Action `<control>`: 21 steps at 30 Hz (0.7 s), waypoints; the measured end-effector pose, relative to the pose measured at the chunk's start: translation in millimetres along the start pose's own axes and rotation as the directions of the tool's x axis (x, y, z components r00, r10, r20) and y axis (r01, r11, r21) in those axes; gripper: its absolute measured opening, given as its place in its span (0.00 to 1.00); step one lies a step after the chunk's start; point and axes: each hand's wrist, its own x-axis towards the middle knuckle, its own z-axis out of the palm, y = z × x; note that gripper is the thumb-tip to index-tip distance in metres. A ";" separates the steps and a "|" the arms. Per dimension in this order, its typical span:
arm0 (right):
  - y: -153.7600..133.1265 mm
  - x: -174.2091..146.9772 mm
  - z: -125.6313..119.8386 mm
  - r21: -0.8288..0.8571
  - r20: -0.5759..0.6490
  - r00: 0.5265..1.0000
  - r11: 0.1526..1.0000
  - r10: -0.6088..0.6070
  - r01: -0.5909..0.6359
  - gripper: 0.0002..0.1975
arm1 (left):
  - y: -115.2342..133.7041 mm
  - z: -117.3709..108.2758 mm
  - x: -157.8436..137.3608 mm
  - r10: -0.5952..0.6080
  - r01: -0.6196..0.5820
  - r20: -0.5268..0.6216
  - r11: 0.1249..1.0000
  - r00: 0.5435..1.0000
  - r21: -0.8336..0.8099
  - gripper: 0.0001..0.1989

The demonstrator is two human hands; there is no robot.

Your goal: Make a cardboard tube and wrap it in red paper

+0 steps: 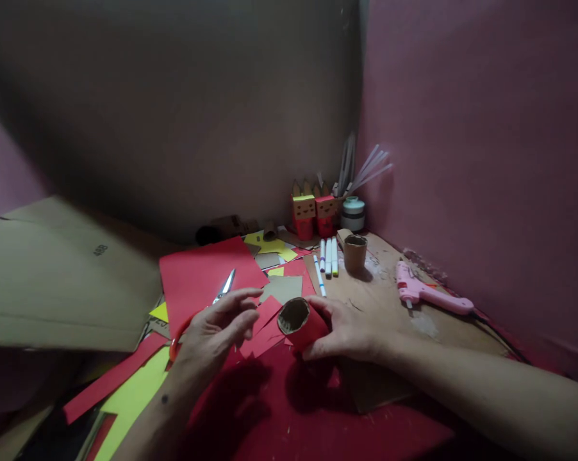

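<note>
My right hand (pixel 347 330) grips a short cardboard tube (pixel 301 323) wrapped in red paper, its open end tilted toward me and to the left. Fingers parted and holding nothing, my left hand (pixel 219 325) hovers just left of the tube. Under and behind that hand lie scissors (pixel 225 286) with orange handles, blades pointing away on a red sheet (pixel 207 272). Cut red pieces (pixel 263 330) and a grey-brown cardboard piece (pixel 285 288) are scattered beside the tube.
Markers (pixel 328 257) and a bare cardboard tube (pixel 355 254) stand or lie farther back. A pink glue gun (pixel 428 291) rests at right, near the wall. Two red tube figures (pixel 304 218) and a lidded jar (pixel 353 213) are at the back. A large cardboard sheet (pixel 63 282) leans at left.
</note>
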 end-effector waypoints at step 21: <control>7.6 2.3 -5.1 -0.034 -0.270 0.940 0.978 -0.208 0.207 0.32 | 1.5 26.2 -7.3 -0.243 0.182 -0.052 0.836 0.969 -0.517 0.13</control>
